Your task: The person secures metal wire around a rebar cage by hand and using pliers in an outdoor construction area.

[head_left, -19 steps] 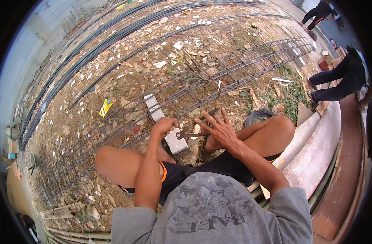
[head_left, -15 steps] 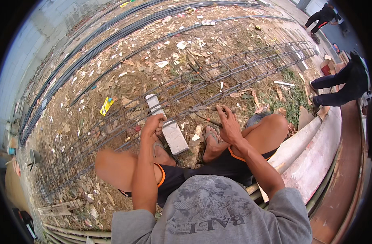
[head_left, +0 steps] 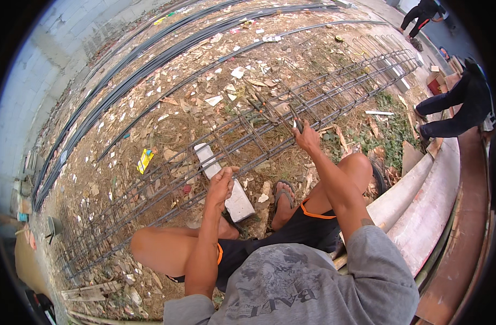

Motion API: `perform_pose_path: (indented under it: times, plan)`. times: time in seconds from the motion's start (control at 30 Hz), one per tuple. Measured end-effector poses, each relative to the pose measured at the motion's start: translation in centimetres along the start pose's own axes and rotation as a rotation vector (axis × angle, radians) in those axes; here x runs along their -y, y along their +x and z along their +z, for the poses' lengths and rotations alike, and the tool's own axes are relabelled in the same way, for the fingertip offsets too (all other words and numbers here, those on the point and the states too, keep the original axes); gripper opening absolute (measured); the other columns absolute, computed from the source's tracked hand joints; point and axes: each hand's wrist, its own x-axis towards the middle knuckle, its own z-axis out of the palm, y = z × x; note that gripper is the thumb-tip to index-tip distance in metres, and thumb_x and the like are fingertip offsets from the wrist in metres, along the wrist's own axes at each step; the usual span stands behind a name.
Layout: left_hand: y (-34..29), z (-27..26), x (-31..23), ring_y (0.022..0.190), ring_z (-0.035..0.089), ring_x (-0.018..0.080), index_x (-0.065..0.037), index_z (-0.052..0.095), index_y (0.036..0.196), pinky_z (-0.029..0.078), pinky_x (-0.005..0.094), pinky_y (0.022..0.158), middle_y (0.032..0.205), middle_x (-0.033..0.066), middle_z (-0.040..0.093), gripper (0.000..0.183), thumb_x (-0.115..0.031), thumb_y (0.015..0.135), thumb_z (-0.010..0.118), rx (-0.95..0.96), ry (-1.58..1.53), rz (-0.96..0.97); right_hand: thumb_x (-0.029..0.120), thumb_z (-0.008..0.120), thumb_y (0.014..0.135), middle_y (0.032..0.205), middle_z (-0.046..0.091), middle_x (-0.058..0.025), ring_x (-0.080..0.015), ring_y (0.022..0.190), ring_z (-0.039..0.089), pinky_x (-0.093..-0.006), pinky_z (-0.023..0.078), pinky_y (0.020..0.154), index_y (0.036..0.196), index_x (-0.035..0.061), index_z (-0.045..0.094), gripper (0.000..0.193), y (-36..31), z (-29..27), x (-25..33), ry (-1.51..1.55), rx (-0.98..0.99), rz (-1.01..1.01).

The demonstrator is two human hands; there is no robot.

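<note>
My right hand (head_left: 306,137) is closed round a pair of pincers (head_left: 295,117), which now reaches up over the near bars of a rebar cage (head_left: 253,149). Closer to me, my left hand (head_left: 221,185) is closed just above a pale concrete block (head_left: 239,205); what its fingers hold, if anything, is too small to make out. The cage runs from lower left to upper right across the ground, its long bars joined by square stirrups. Another pale block (head_left: 207,158) shows between the bars. A second hand tool with orange on its handles (head_left: 262,102) lies on the cage.
Long loose steel bars (head_left: 134,67) curve across the littered ground beyond the cage. Boards (head_left: 421,200) lie at my right. A person in dark clothes (head_left: 454,108) stands at the right, another (head_left: 420,19) farther back. A yellow wrapper (head_left: 145,161) lies left of the cage.
My right hand has moved away from me and raised the pincers, which pointed left before. My left hand has shifted slightly right and nearer me, staying closed.
</note>
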Motion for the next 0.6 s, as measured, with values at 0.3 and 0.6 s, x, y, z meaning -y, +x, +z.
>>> perform_pose_path:
  times: [0.3,0.6]
  plan:
    - [-2.5,5.1,2.9,0.059,0.048,0.0153,-0.004,0.069,0.106,0.041,0.0348,0.06,0.061,0.0022,0.048,0.039,-0.038,0.102,0.05,-0.078,0.618,0.399,0.055,0.037,0.101,0.089,0.069,-0.0113,-0.0219,0.087,0.063,-0.0388,0.05,0.079,0.098,0.001,0.07,0.064,-12.5,-3.4,5.4,0.796,0.984,0.265]
    - [-2.0,6.1,9.6,0.078,0.063,0.023,-0.002,0.068,0.107,0.047,0.0371,0.074,0.082,0.0156,0.067,0.041,-0.037,0.102,0.048,0.151,0.63,0.154,0.037,0.046,0.104,0.091,0.067,-0.0076,-0.0172,0.08,0.063,-0.0354,0.049,0.078,0.128,0.0057,0.048,0.039,-13.5,-2.9,4.3,1.55,1.261,0.182]
